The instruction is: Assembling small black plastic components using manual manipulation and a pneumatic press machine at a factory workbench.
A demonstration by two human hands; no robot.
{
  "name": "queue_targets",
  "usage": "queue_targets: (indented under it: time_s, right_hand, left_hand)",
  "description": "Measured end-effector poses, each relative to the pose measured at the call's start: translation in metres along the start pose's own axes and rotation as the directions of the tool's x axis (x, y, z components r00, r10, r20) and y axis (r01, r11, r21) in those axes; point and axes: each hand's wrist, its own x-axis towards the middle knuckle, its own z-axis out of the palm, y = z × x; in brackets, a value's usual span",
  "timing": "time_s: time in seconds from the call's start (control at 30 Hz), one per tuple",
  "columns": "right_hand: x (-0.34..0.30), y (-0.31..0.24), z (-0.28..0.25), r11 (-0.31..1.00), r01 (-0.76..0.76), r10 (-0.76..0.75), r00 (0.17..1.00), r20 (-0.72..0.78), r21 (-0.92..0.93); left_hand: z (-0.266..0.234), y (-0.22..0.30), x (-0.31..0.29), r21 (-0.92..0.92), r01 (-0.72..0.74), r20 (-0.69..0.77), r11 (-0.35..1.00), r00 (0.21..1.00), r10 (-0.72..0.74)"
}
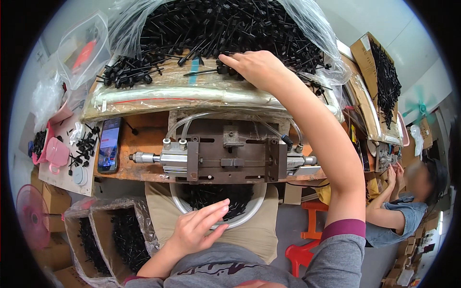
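Observation:
My right hand (257, 69) reaches across to the near edge of a large pile of black plastic stemmed parts (225, 26). Its visible fingers are stretched out over the parts, touching or just above them; the undersides are hidden. One black stemmed part (222, 70) lies right beneath the fingertips. My left hand (199, 229) is open, fingers extended, at the near rim of a round pale basket (260, 204) on my lap. More black parts (201, 196) fill that basket. Between my hands sits a metal clamping fixture (232, 162) with a cylinder at each side.
A phone (110, 145) lies left of the fixture, by clear air hoses (185, 126). Plastic-lined boxes of black parts (127, 240) stand lower left. Pink fan (32, 216) at far left. Right, a red stool (300, 252) and another person (398, 211) working at a bench.

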Motion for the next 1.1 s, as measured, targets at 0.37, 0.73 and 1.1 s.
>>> queue_targets:
  time_s: [0.37, 0.73, 1.1]
  right_hand:
    - [-0.008, 0.006, -0.027, 0.915, -0.016, -0.009, 0.998, 0.061, 0.402]
    - [0.011, -0.007, -0.014, 0.953, -0.014, 0.002, 0.999, 0.037, 0.304]
    - [-0.035, 0.02, -0.008, 0.731, 0.038, 0.373, 0.814, -0.445, 0.681]
  left_hand:
    - [-0.003, -0.002, -0.006, -0.006, 0.029, 0.01, 1.0, 1.0, -0.029]
    - [0.0, 0.004, -0.003, -0.057, 0.049, 0.005, 0.997, 0.999, -0.049]
    - [-0.004, 0.004, 0.0, -0.188, 0.101, -0.077, 0.977, 0.99, -0.117]
